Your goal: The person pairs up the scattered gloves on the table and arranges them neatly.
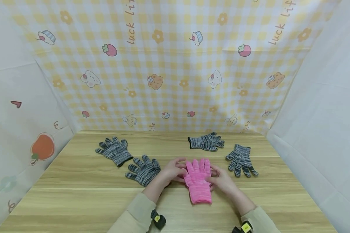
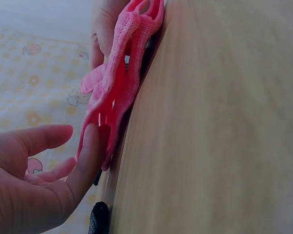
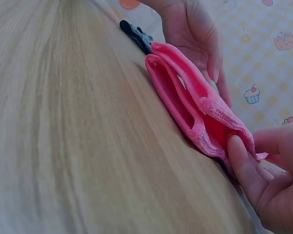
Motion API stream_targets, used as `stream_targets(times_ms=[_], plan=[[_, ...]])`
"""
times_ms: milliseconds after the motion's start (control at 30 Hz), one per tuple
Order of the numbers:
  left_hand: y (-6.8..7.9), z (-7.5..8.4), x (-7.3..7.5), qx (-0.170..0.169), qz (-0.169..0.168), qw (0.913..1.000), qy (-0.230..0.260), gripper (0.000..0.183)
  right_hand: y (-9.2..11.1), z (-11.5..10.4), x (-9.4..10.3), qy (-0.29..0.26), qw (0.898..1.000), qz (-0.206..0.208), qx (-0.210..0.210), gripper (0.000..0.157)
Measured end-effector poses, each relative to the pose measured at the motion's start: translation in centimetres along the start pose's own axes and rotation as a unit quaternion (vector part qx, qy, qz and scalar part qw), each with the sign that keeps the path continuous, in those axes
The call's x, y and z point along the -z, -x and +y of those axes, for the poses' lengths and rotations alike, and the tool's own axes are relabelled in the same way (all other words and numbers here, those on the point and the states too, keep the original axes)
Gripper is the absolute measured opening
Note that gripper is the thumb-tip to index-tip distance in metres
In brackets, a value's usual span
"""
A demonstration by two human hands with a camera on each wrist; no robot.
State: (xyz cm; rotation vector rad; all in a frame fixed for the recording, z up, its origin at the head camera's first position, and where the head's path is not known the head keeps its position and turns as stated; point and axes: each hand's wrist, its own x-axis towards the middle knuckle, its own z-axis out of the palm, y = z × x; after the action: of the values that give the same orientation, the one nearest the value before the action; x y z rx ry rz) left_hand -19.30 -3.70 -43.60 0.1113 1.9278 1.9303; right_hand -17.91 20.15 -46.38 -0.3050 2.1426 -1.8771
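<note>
Two pink knitted gloves point(image 1: 199, 189) lie stacked on the table, fingers pointing away and cuffs toward me. In the right wrist view the upper pink glove point(image 3: 188, 73) and lower pink glove point(image 3: 168, 95) show their cuffs with a gap between the layers. My left hand point(image 1: 173, 170) is at the stack's left edge; its thumb reaches into the gap while the other fingers stay loosely extended. On the opposite edge, my right hand point(image 1: 223, 180) pinches the upper glove, thumb underneath between the layers and fingers on the outer side.
Grey-black striped gloves lie around: one far left point(image 1: 115, 150), one point(image 1: 144, 170) partly behind my left forearm, one point(image 1: 205, 142) at the back, one point(image 1: 240, 160) on the right. A patterned yellow-check cloth point(image 1: 169, 64) hangs behind the wooden table point(image 1: 90, 200).
</note>
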Motion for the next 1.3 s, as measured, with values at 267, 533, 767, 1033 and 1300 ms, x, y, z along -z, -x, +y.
stream_targets(times_ms=[267, 533, 767, 1033, 1300], plan=[[0.1, 0.1, 0.2, 0.0, 0.023, 0.9991, -0.035, 0.056, 0.0, -0.3, 0.1, 0.013, 0.999, 0.027, -0.014, 0.065], [-0.3, -0.1, 0.5, 0.01, 0.035, 0.9976, -0.06, 0.048, -0.1, -0.3, 0.1, 0.032, 0.994, 0.092, -0.041, 0.036], [-0.8, -0.2, 0.6, 0.03, 0.038, 0.9972, -0.058, 0.045, -0.1, -0.3, 0.1, 0.039, 0.99, 0.111, -0.072, 0.019], [-1.1, 0.2, 0.7, 0.048, 0.047, 0.9937, -0.09, 0.029, 0.0, -0.5, 0.1, 0.049, 0.989, 0.112, -0.08, 0.015], [-1.1, 0.8, 0.3, 0.06, 0.062, 0.9766, -0.197, 0.016, 0.1, -0.3, 0.2, 0.086, 0.989, 0.104, -0.065, 0.013]])
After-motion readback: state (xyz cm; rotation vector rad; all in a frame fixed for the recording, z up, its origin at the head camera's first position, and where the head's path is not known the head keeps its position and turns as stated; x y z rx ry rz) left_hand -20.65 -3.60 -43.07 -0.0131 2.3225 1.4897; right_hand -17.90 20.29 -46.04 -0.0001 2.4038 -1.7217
